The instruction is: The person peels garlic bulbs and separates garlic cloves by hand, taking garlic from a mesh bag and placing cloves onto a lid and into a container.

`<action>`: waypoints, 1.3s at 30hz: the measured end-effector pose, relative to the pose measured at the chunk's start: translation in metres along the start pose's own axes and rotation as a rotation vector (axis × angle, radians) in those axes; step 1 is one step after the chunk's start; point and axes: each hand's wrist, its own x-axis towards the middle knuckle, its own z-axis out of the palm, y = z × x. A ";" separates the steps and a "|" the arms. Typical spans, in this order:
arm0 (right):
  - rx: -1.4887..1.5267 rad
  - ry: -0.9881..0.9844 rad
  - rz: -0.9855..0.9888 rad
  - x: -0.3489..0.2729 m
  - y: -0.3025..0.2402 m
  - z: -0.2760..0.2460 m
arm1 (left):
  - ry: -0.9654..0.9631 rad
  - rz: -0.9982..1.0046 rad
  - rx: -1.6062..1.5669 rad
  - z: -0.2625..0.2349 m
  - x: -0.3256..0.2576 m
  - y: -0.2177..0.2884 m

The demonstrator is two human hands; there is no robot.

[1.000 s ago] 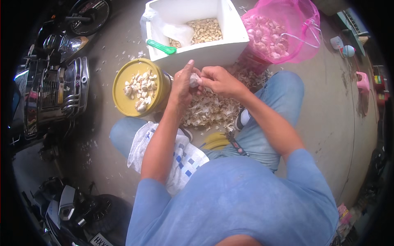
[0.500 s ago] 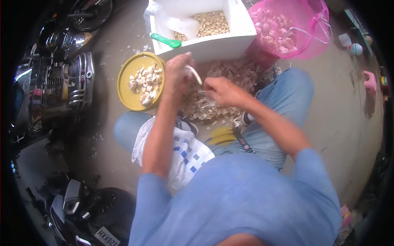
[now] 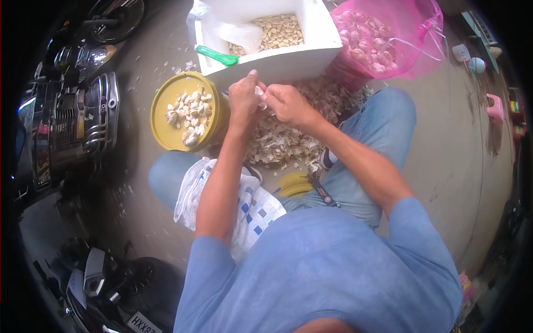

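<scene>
Your hands meet at approx 12 o'clock of the frame, just above centre, w/ a small pale garlic clove pinched between them. The clove is mostly hidden by your fingers; only a whitish sliver shows, so its long axis and which way its tip points can't be told for sure.

Left hand: forearm runs up from about 7 o'clock, nearly straight, wrist a bit bent, back of hand facing the camera, one finger sticking up toward the white box. Fingers are closed on the clove from its left side.

Right hand: forearm comes in from approx 4 o'clock, elbow bent, hand turned toward 9 o'clock, knuckles up. Its fingertips close on the same clove from the right, so both hands are together, touching at the clove.

Around them:
- Yellow bucket w/ peeled cloves in it, at 9 o'clock of the hands, just beside your left wrist.
- White box at 12 o'clock, touching-close to the fingertips, holding more cloves and a green-handled tool lying on its left rim.
- Pink net bag of garlic at 2 o'clock, near the box.
- Pile of garlic skins right under the hands, between your knees.
- Checked cloth over your left thigh, at 6 o'clock of the hands.
- Motorbike at far 9 o'clock, well apart.
</scene>
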 end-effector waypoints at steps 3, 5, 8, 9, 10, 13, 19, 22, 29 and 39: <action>0.095 0.008 0.095 -0.009 -0.001 -0.001 | 0.108 0.040 0.044 -0.009 0.005 0.001; 0.341 -0.060 0.355 -0.013 -0.007 -0.006 | 0.170 0.041 -0.079 -0.021 0.008 0.015; 0.417 -0.115 0.379 -0.005 -0.003 -0.018 | 0.041 0.078 0.011 -0.012 0.002 0.026; 0.414 -0.115 0.377 -0.001 -0.003 -0.021 | 0.009 0.079 0.081 -0.009 0.001 0.025; 0.399 -0.169 0.310 0.004 -0.003 -0.022 | -0.017 0.122 0.199 -0.007 0.001 0.020; 0.521 -0.135 0.242 0.006 -0.003 -0.021 | -0.077 0.129 0.053 0.003 -0.002 0.016; 0.785 0.015 0.206 0.009 -0.011 -0.020 | -0.098 -0.005 0.067 0.012 -0.011 0.005; 0.742 0.113 0.324 0.006 0.006 -0.015 | -0.038 0.188 0.023 0.022 -0.011 -0.016; 0.704 -0.005 0.259 0.008 0.008 -0.024 | -0.091 0.133 0.026 0.014 -0.005 -0.025; 0.138 -0.070 0.081 0.015 0.003 -0.028 | 0.092 0.005 -0.120 0.002 0.001 -0.009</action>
